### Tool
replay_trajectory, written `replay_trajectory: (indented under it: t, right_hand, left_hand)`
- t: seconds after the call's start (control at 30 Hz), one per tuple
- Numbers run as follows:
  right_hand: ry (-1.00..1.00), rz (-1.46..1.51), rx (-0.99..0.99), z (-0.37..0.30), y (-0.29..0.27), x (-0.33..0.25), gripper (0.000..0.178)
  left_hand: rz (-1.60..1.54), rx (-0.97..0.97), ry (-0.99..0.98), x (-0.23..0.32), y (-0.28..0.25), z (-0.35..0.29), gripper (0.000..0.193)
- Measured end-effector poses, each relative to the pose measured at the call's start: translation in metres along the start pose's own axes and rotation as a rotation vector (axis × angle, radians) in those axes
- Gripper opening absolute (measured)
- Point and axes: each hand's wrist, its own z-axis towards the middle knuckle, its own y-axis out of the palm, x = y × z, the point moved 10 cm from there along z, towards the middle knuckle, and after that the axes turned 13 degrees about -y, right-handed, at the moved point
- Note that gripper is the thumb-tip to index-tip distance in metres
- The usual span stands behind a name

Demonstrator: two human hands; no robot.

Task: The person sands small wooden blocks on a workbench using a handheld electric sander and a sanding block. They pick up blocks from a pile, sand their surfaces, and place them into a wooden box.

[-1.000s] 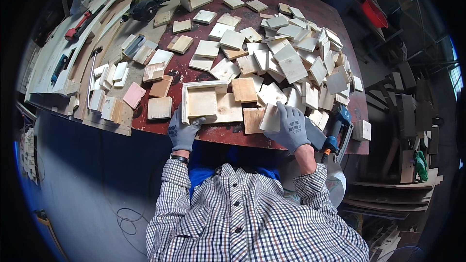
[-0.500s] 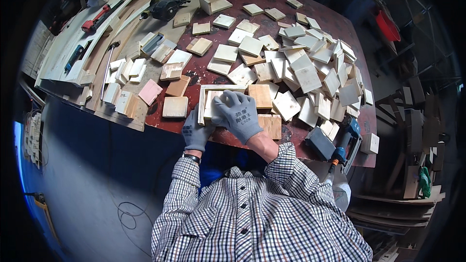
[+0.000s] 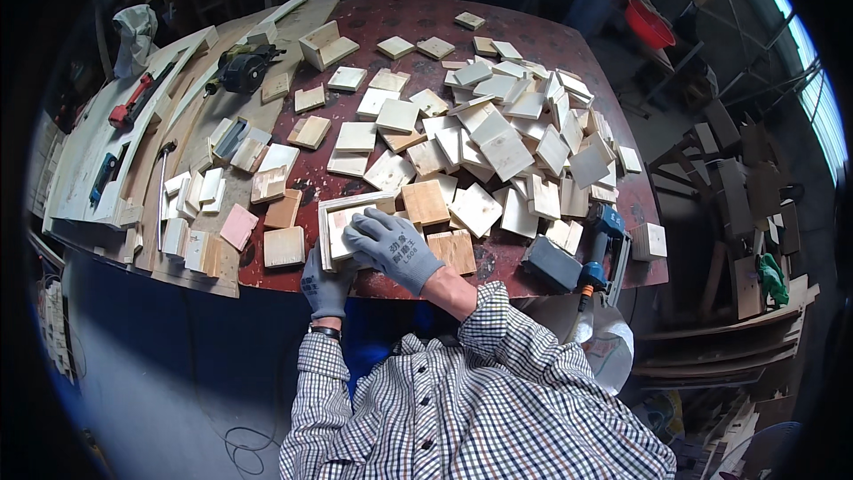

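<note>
At the table's near edge stands a small wooden frame (image 3: 326, 233), two pale strips meeting in a corner around a wooden block (image 3: 340, 229). My left hand (image 3: 325, 288), in a grey glove, grips the frame's near-left end from below; its fingers are partly hidden under the wood. My right hand (image 3: 393, 249), gloved alike, reaches across from the right, its fingers bent over the block and pressing on it. Touching distance from the right hand are an orange-toned block (image 3: 426, 203) and a grained block (image 3: 452, 252). Another block (image 3: 283, 247) lies left of the frame.
A large heap of wooden blocks (image 3: 502, 147) covers the right half of the red table (image 3: 382, 22). A blue nail gun (image 3: 606, 244) lies by the right edge beside a dark box (image 3: 552, 264). Leftward are a hammer (image 3: 164, 178), a circular saw (image 3: 244, 68) and a red tool (image 3: 133, 102).
The whole view has shifted, with the table appearing lower and further left. My right fingers have spread flatter over the block. The left hand keeps its hold at the frame's corner.
</note>
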Motion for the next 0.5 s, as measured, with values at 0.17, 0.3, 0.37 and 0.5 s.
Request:
replay_trajectory:
  t: [0.17,0.3,0.37,0.5]
  right_hand:
    - [0.164,0.138,0.221,-0.02,-0.069,0.009,0.04]
    - [0.338,-0.101,0.345,-0.079,-0.122,0.049,0.036]
    - [0.373,-0.169,0.335,-0.106,-0.131,0.065,0.034]
    - [0.403,-0.26,0.068,-0.143,-0.093,0.079,0.038]
  left_hand:
    - [-0.086,-0.022,-0.069,0.007,-0.012,-0.001,0.083]
    - [-0.064,0.05,0.02,0.008,-0.01,-0.003,0.082]
    - [-0.101,0.046,0.019,0.015,-0.009,-0.004,0.081]
    - [-0.114,0.005,-0.052,0.006,-0.007,-0.004,0.08]
